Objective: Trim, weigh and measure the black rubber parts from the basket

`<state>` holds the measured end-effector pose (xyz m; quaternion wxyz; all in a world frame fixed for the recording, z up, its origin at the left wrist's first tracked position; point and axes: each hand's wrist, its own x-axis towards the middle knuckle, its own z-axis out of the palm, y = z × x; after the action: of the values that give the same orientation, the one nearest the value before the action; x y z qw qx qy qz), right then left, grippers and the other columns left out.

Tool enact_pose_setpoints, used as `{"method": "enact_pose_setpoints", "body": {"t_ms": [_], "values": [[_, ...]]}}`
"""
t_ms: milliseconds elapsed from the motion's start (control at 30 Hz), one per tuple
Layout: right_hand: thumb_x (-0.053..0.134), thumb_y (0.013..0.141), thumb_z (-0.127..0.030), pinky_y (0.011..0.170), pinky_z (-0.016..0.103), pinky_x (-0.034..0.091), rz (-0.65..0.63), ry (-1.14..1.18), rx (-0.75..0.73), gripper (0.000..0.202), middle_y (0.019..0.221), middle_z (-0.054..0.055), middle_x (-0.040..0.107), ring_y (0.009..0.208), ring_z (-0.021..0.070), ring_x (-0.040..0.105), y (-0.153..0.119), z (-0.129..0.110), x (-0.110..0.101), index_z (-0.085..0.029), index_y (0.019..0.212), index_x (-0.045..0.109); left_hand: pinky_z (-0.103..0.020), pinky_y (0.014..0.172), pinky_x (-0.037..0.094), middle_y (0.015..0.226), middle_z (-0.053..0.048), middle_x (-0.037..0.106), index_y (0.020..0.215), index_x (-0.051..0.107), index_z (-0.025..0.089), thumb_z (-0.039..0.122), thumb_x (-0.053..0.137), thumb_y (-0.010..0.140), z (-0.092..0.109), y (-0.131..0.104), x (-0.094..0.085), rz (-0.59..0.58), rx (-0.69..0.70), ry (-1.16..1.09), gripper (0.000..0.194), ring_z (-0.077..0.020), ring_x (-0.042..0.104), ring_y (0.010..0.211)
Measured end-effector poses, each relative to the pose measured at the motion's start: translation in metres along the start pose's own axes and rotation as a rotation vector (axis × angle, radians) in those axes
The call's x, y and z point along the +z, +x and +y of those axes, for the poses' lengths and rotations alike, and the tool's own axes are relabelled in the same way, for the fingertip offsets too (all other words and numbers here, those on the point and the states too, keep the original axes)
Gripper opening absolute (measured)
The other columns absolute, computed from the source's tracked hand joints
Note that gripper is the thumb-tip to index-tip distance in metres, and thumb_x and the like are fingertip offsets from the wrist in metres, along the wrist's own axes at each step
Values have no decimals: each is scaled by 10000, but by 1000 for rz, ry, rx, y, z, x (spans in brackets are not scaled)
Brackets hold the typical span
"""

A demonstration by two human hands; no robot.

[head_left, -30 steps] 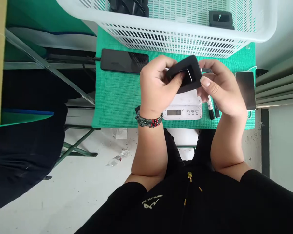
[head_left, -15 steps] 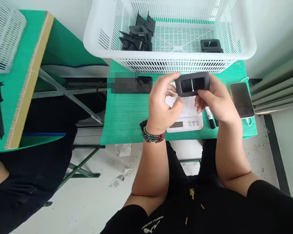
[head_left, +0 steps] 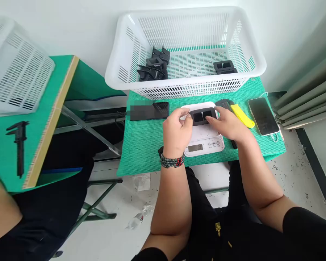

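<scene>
A black rectangular frame part [head_left: 197, 123] with an opening is held level just over or on the white digital scale [head_left: 203, 145]. My left hand [head_left: 178, 128] grips its left end between thumb and fingers. At the right end, my right hand [head_left: 226, 123] holds it with the thumb at the near edge and fingers behind. Whether the part touches the scale is hard to tell. Right of the scale, a yellow-handled tool [head_left: 242, 116] lies partly behind my right hand.
Behind the scale stands a white basket [head_left: 190, 87] with black parts inside. A phone [head_left: 264, 116] lies at the right, another black phone [head_left: 161, 110] at the left. On the left table are a caliper [head_left: 20, 148] and another basket [head_left: 19, 72]; a person's arm shows there.
Both hands have lowered the black part toward the scale. The view has shifted, and the yellow-handled tool now shows beside my right hand.
</scene>
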<state>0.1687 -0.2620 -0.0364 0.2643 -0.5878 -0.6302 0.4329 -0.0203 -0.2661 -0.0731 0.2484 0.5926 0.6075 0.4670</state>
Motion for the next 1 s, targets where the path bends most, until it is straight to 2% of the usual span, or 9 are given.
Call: {"method": "enact_pose_setpoints", "body": {"t_ms": [100,267,333,467,533,667,800,900,1000], "values": [[625,964,-397,776,425,581,-13,-80,61,321,999,123,761,952,308,726,-3,-2,-3,-181,1193,691,-395,809,616,1009,-73,831,960,776,210,255,681,914,2,0,-4,64,-23,51,114,-221,762,812],[608,988,-433,978,537,554,150,-210,107,463,1189,176,762,1193,397,694,-7,-4,-18,-172,1368,647,-359,830,609,927,-31,803,932,744,211,235,641,920,6,1,-7,184,64,20,107,-203,753,869],[606,988,-437,1000,550,543,201,-243,115,452,1216,188,760,1245,415,671,-8,-2,-25,-170,1348,667,-351,846,610,918,-26,790,930,725,213,217,624,926,6,2,-6,218,91,-21,100,-195,755,888],[623,973,-456,930,525,560,259,-319,129,407,1234,192,762,1176,415,690,-7,7,-34,-179,1257,712,-325,798,614,895,-32,771,951,698,208,223,601,955,6,3,-2,254,101,-111,99,-184,765,873],[620,971,-463,900,515,561,269,-376,136,415,1236,195,760,1134,409,696,-7,12,-36,-177,1258,709,-309,759,610,882,-31,770,958,693,204,231,600,963,7,4,0,250,111,-146,97,-179,771,857],[641,940,-407,817,479,564,318,-462,145,407,1059,176,771,992,377,694,-3,21,-40,-181,1276,685,-302,745,608,868,-26,774,969,703,207,229,616,963,11,4,2,203,141,-173,90,-175,772,844],[688,863,-310,811,496,569,370,-562,131,459,1212,217,716,1071,405,647,1,30,-43,-173,1299,661,-295,721,599,885,-29,769,994,707,213,261,618,984,14,3,3,164,138,-154,101,-180,771,866],[714,822,-263,820,512,567,307,-633,148,451,1234,230,680,1099,426,618,2,33,-44,-175,1263,674,-289,708,592,888,-32,776,994,710,209,259,620,984,14,3,4,136,137,-167,104,-177,770,868],[697,828,-210,802,483,561,247,-690,191,467,1252,228,656,1071,410,627,1,30,-44,-174,1292,659,-286,702,585,882,-34,786,990,715,201,245,626,975,15,3,4,119,135,-173,101,-172,765,855]]}}
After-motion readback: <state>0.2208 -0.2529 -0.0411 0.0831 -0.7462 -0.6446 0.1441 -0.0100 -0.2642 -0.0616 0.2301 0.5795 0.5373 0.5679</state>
